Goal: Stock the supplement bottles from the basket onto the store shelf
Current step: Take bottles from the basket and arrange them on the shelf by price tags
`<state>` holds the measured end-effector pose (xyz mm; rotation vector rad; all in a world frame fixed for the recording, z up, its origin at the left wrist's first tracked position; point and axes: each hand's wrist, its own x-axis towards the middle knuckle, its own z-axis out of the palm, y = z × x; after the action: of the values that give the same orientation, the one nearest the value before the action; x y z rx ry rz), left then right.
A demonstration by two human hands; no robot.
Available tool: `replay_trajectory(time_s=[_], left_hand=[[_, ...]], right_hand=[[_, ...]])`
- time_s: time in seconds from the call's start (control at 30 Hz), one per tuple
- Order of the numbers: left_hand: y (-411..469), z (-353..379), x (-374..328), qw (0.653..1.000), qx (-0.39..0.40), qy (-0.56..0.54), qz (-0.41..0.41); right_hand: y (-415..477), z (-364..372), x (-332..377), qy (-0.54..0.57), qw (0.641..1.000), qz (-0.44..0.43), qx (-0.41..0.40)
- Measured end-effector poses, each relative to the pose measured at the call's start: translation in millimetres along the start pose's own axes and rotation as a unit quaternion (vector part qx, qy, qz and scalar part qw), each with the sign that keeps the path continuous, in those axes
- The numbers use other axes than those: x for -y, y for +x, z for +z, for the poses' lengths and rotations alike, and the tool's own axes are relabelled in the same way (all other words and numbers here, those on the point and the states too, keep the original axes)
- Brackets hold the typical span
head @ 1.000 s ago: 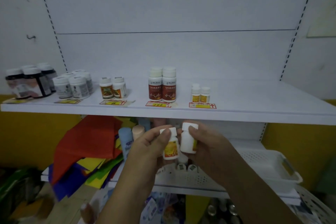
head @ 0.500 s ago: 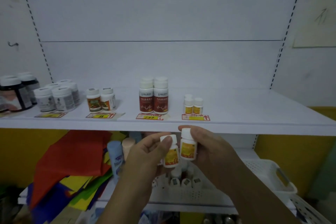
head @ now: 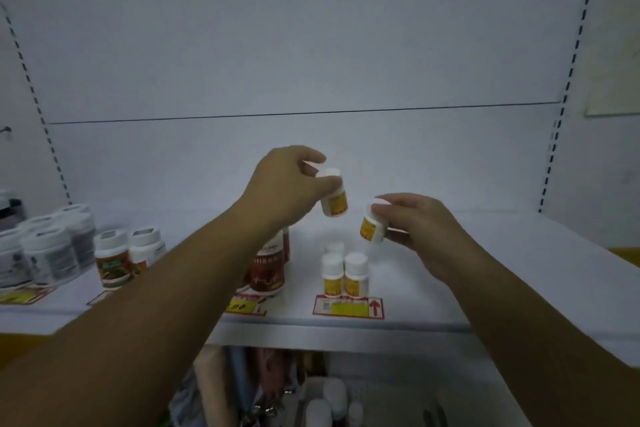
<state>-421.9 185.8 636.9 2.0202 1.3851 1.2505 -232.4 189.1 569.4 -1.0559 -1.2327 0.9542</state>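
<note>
White-capped bottle [head: 334,199] pinched in left fingers [head: 329,182]; another bottle [head: 373,227] gripped by right fingers [head: 381,210], above shelf [head: 485,270].

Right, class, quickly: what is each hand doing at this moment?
Left hand: closed on a small yellow-labelled bottle, held above the shelf.
Right hand: closed on a second, tilted yellow-labelled bottle.

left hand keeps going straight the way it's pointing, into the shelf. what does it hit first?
Probably nothing before the white back panel. The left hand and its small yellow-label bottle are above the shelf, higher than the three matching bottles standing below. Depth is unclear from this single view.
</note>
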Motion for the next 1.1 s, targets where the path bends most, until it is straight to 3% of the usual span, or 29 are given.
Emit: replay_trajectory(time_s=[0.17,0.3,0.47,0.77,0.87,0.97,1.1], left_hand=[[55.2,34.8,10.6,0.981,0.075,0.177,-0.01],[74.3,54.4,24.2,0.962,0.154,0.199,-0.106],[83.4,62.6,41.2,0.942,0.198,0.209,-0.171],[77.5,72.4,51.7,0.915,0.26,0.203,-0.231],[76.5,75.0,54.3,0.92,0.25,0.225,-0.203],[74.1,75.9,48.8,0.912,0.22,0.331,-0.101],[68.8,66.2,34.3,0.883,0.239,0.404,-0.014]], right_hand=[[42.9,0.8,-32.9,-0.093,0.988,0.081,0.089],[51.2,-1.7,-47.4,-0.159,0.971,0.104,0.148],[49.8,-4.2,-51.8,-0.167,0.961,0.092,0.2],[49.5,-2.3,-63.1,-0.138,0.964,0.079,0.213],[49.2,-3.4,-67.7,-0.124,0.971,0.06,0.195],[53.9,-3.2,-73.0,-0.235,0.969,-0.004,0.071],[59.4,-8.8,-61.7,-0.469,0.878,-0.097,0.026]])
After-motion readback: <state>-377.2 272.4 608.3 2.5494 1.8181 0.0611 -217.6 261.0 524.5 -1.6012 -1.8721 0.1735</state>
